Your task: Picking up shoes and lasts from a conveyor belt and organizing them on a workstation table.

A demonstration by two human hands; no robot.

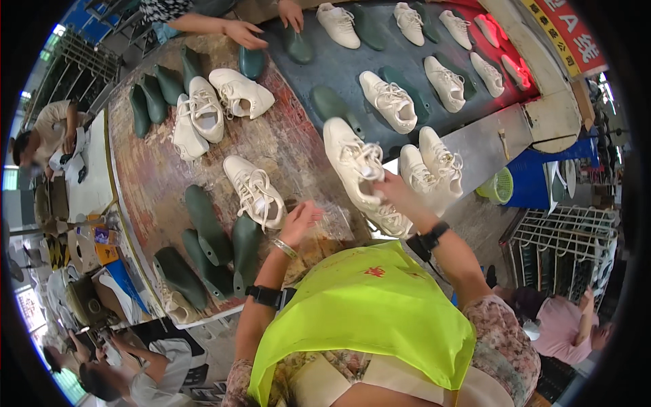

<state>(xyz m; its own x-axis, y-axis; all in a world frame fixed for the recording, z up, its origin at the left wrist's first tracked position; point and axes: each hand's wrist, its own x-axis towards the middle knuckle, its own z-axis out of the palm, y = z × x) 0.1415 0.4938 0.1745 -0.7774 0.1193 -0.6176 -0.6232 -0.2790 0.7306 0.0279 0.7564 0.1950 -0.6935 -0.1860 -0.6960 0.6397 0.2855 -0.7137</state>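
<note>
Your right hand (392, 186) pinches tongue and laces of cream-white lace-up sneaker (358, 169), fingers closed on upper. Sneaker sits at worn table edge, long axis running away from you and leftward, toe far, heel near your wrist. Your left hand (300, 218) lies apart to left, fingers loosely curled over crumpled clear plastic wrap (332, 220), holding no shoe. Right hand nearer sneaker. Second cream sneaker (256, 191) and dark green plastic shoe last (207, 220) lie left of left hand.

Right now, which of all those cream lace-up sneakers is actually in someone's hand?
The long cream sneaker at the worktable's edge: the right hand grips its laced upper; the others lie untouched.
</note>
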